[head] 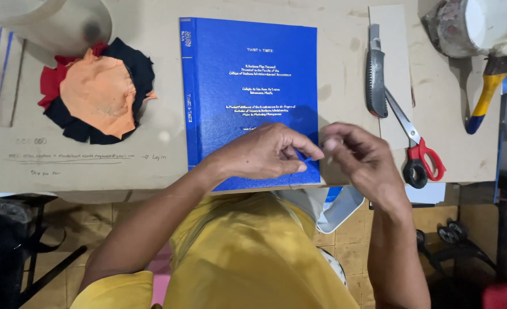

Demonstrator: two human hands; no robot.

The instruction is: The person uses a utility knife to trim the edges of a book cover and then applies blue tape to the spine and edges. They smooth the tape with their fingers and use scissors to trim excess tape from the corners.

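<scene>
Blue hardbound book (247,86) with pale cover lettering lies flat under the left hand (265,153), long axis running away from the person, its lower right corner pinched in those fingers. Just beside, the right hand (356,154) is half-curled, seemingly empty. Beyond it, red-handled scissors (416,146).

right hand (353,151) blurred, book (247,86) corner hidden

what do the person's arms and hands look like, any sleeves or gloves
Both arms are bare to the shoulder region in view. The left hand and right hand wear no gloves, rings or watch. A yellow shirt covers the torso.
</scene>
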